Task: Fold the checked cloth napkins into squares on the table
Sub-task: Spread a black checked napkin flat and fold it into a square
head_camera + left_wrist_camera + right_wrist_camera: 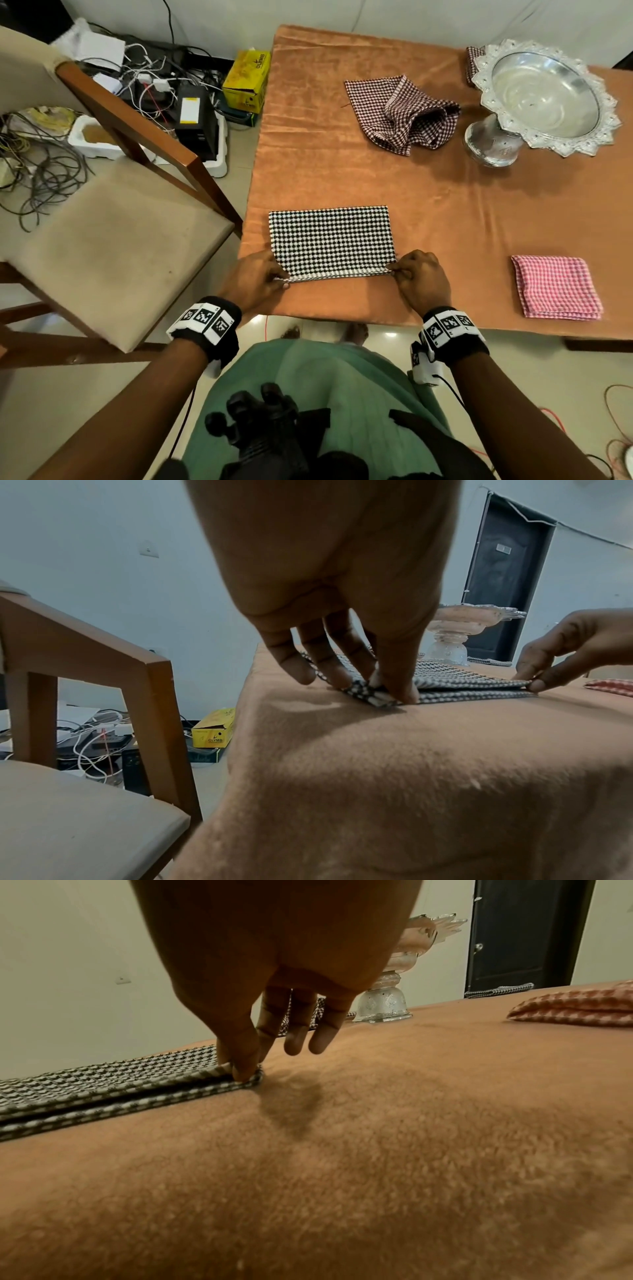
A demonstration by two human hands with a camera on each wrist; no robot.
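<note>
A black-and-white checked napkin (331, 240) lies folded in half as a rectangle near the table's front edge. My left hand (255, 278) pinches its near left corner (373, 693) between thumb and fingers. My right hand (419, 278) pinches the near right corner (251, 1079); its other fingers (296, 1039) hang free above the table. The top layer sits slightly back from the lower layer along the near edge (103, 1104). A pink checked napkin (556, 287) lies folded square at the right. A maroon checked napkin (404, 114) lies crumpled at the back.
An orange cloth covers the table (445, 212). A silver pedestal bowl (541, 99) stands at the back right, with another checked cloth (474, 63) behind it. A wooden chair (113, 240) stands left of the table, beyond it cables and a yellow box (246, 80) on the floor.
</note>
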